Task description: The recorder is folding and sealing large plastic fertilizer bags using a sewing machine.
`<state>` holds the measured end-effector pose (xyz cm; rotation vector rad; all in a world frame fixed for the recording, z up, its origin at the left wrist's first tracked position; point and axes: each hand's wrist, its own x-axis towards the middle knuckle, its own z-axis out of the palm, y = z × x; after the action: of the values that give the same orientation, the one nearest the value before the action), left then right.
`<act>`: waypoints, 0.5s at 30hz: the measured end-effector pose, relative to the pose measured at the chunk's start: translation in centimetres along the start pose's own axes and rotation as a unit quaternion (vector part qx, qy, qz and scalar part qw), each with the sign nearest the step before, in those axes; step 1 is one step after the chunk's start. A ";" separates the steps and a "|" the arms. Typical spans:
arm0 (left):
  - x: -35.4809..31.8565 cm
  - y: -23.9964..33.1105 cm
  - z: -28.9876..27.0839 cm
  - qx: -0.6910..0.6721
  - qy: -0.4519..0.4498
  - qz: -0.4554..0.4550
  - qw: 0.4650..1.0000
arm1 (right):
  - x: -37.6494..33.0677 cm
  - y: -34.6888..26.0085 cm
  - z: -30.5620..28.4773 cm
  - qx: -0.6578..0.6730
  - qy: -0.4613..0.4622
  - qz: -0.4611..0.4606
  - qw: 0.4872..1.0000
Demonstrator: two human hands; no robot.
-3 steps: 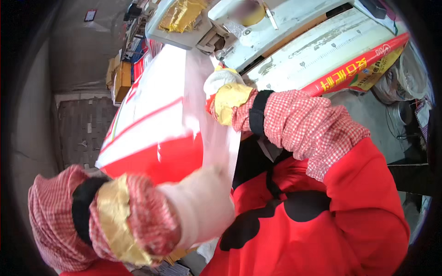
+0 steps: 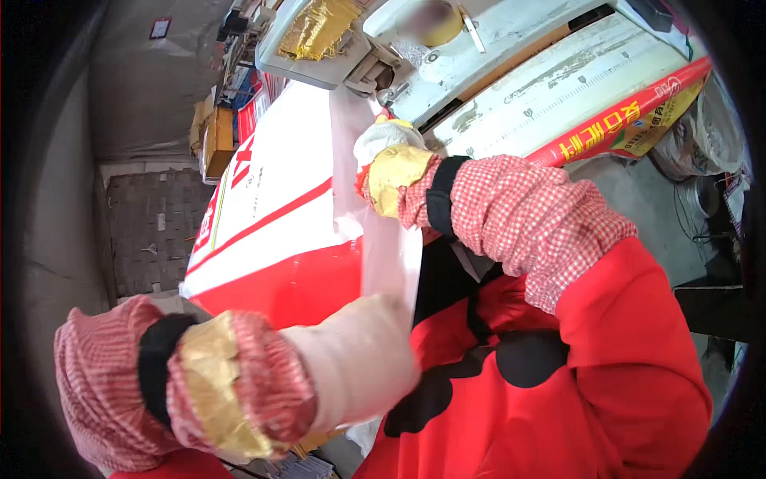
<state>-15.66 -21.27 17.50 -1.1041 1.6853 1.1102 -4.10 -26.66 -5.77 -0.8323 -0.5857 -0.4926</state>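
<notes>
A large red-and-white printed sack stretches from the machine toward my lap, slanting to the left. A translucent plastic strip runs along its right edge. My left hand, in a pale glove, is closed at the near end of that edge; its fingertips are hidden. Farther up, beside the machine, my right hand in a white glove is closed on the far part of the same edge. Gold tape and black bands circle both checked sleeves.
A white machine, which looks like a sewing machine, stands at the far side. Its worn white table carries a ruler scale and a red-and-yellow printed sheet along its edge. Cardboard boxes are stacked at the left; a clear plastic bag hangs right.
My left hand has shifted slightly right, and the sack has moved a little with it, its print now sharper. The right hand has barely moved.
</notes>
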 end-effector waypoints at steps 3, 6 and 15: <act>2.2 -0.8 -1.8 -0.032 0.010 -0.045 0.998 | 0.9 1.3 1.2 0.157 0.028 0.027 0.987; 2.1 -1.8 -1.5 -0.124 0.073 -0.015 0.989 | 0.0 1.8 0.2 0.305 0.061 0.055 0.949; -3.6 -8.8 -1.5 -0.142 0.121 -0.211 0.960 | 0.1 5.5 1.6 0.607 0.046 0.052 0.791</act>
<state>-6.57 -23.86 19.19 -1.7496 1.3942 0.9848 -1.13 -22.21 -7.84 0.4033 -0.6173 0.0202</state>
